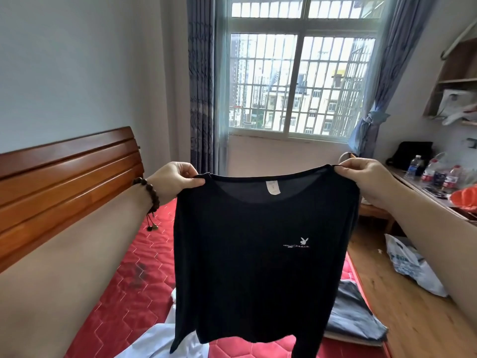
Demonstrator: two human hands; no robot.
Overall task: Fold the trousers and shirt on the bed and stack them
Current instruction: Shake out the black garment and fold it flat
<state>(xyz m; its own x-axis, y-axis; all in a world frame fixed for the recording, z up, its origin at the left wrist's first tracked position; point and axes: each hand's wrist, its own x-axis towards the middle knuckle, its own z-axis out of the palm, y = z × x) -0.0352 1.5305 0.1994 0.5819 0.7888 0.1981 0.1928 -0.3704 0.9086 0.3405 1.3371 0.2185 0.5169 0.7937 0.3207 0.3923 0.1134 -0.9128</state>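
Head view: both hands hold thin black shirt (pixel 260 254) aloft.

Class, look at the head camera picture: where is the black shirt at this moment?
The black shirt hangs in mid-air at the centre of the head view, above the red mattress, held up by its shoulders between the left hand and the right hand.

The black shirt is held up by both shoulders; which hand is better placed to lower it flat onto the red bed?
Probably the left hand: the open red mattress lies below it, while the right hand hangs nearer the bed's edge, above the grey folded garment.
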